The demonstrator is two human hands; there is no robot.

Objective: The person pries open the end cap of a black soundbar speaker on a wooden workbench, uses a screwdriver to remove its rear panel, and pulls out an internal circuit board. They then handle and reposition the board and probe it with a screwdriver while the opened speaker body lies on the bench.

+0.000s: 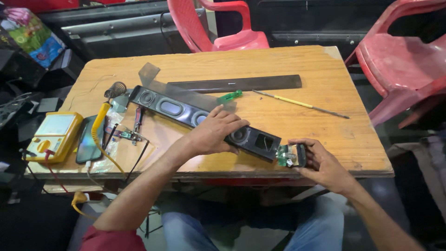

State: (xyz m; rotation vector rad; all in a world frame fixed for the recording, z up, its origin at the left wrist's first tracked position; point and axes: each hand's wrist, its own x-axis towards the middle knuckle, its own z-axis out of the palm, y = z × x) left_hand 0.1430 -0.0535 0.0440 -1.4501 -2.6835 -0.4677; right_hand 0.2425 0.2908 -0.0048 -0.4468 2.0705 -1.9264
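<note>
Head view, looking down on a wooden table (297,60). A long black speaker bar (186,111) lies flat with its long axis running diagonally, from the far left near a coiled soldering-iron stand (117,89) down to the near right, where its end stops close to the table's front edge. The left hand (216,132) rests palm-down across the bar a little short of that near-right end, fingers draped over the top face and thumb on the near side, pressing it against the table rather than lifting it. The right hand (320,162) sits just beyond the bar's end, at the table's near edge, and pinches a small black end cap with a green circuit board (290,155) between thumb and curled fingers; the part lies just beside the open end of the bar, roughly in line with its long axis, and whether the two touch cannot be told. The right hand is thus the nearer one to the end opening; the left is the nearer one to the bar's body. Behind the bar, a flat dark strip (234,83) lies nearly parallel to the far edge, with a green-handled tool (230,96) and a thin yellow-handled screwdriver (299,103) just in front of it. To the left stand a yellow multimeter (53,135), a phone (88,139) and loose wires. The widest bare wood lies right of the bar; red plastic chairs (399,60) flank the far side.
</note>
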